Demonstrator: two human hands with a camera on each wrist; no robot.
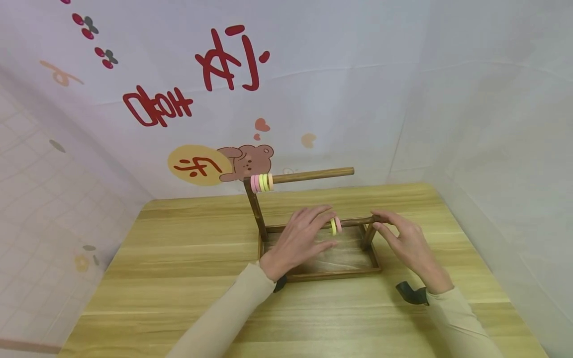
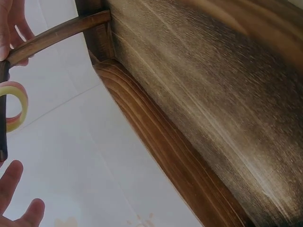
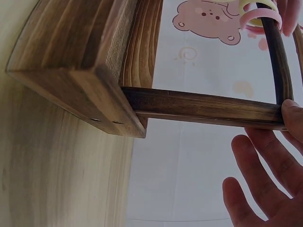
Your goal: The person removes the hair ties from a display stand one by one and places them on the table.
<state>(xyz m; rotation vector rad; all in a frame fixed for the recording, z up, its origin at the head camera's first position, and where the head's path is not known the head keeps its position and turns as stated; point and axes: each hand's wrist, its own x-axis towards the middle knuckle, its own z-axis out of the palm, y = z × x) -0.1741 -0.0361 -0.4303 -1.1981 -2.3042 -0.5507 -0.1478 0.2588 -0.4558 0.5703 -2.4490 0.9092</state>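
— What's the setting?

— A light wooden table [image 1: 188, 278] pushed into a corner, with white sheeting on the walls. The back sheet carries red lettering and a brown cartoon bear [image 1: 248, 160].

— And on the table?

— A dark-stained wooden stand with a shallow tray base [image 1: 333, 273]. A tall post at its left end carries a lighter round upper dowel [image 1: 313, 174], and a lower dark rod [image 1: 355, 222] runs across above the tray to a short post at the right end.

— Where are the rings?

— A cluster of pink, yellow and orange rings [image 1: 261, 183] sits on the upper dowel, hard against the tall post. A yellow ring and a pink ring [image 1: 335, 225] hang side by side on the lower rod, about halfway along it.

— What is the left hand doing?

— The left hand [image 1: 299, 239] lies over the tray with fingers stretched out and slightly spread, the tips just beside the two rings. The head view does not plainly show contact, and nothing is pinched in it.

— And the right?

— The right hand [image 1: 405, 239] is at the right end of the lower rod. Its thumb and forefinger reach the rod's end near the short post; the wrist view shows a fingertip [image 3: 294, 113] pressed on the rod, the other fingers loose and straight below it. It is not wrapped round anything.

— Sleeves?

— Beige on both arms, with a black strap at each wrist.
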